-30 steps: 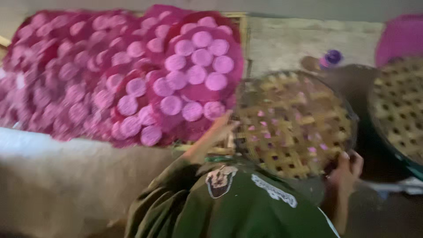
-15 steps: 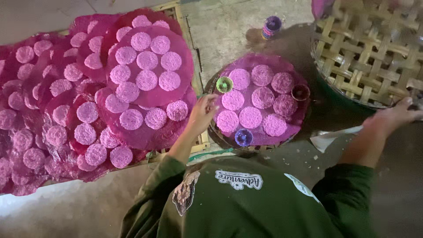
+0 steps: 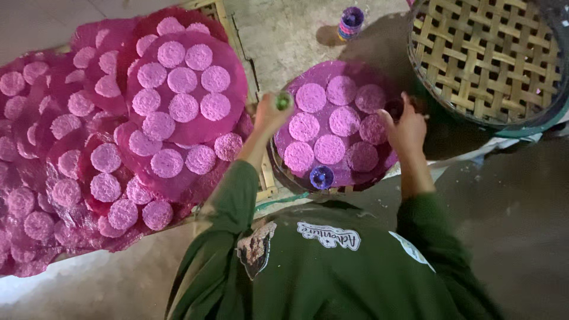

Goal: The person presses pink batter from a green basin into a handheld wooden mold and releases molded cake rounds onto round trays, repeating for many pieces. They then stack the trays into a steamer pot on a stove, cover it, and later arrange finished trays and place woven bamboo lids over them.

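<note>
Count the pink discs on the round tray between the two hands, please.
7 on the tray: three in the top row, two in the middle, two lower. The right hand may hide another at the right edge.

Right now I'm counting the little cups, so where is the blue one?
In the head view the blue cup sits on the near edge of the round tray of pink discs, between the person's forearms, just above the green shirt.
</note>
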A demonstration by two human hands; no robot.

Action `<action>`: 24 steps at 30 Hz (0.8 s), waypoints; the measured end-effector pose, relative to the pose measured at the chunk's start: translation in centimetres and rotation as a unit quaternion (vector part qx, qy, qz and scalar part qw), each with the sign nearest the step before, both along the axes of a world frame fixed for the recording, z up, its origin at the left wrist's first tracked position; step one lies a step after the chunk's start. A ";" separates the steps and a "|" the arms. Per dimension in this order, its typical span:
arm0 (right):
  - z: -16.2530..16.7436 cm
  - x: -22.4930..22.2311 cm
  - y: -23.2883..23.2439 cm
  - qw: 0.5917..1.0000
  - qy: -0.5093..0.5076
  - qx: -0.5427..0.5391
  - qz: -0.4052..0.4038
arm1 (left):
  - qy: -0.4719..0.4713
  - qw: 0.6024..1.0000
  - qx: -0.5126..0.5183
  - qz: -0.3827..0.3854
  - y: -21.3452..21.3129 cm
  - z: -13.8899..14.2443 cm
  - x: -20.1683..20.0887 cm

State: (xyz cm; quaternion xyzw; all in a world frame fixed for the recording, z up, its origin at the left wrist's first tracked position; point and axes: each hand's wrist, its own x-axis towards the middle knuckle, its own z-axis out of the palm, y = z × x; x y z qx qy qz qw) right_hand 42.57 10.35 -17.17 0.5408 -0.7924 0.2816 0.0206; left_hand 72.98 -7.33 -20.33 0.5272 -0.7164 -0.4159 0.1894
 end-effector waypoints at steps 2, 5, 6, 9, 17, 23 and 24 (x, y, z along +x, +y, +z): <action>-1.3 -1.4 -2.0 0.999 0.020 0.005 0.032 | 0.064 0.997 -0.007 0.034 0.9 0.7 1.3; -2.0 -2.9 -2.6 0.993 -0.079 0.085 -0.032 | 0.112 0.991 0.054 -0.057 5.8 2.1 2.5; -2.4 -3.1 -2.1 0.993 -0.079 0.075 -0.044 | 0.077 0.984 -0.029 -0.160 8.2 2.3 2.2; -1.4 -1.6 0.6 0.991 -0.129 0.033 -0.027 | 0.029 0.961 -0.024 -0.275 15.2 2.2 2.2; 2.9 12.7 6.3 0.902 -0.161 0.143 0.374 | -0.104 0.929 -0.110 -0.337 16.8 -0.9 0.8; 4.3 13.6 4.0 0.880 -0.179 0.246 0.365 | 0.046 0.973 0.145 -0.175 15.9 2.5 1.8; 4.3 13.1 2.6 0.871 -0.185 0.282 0.357 | 0.078 0.961 0.231 -0.130 15.3 3.2 2.1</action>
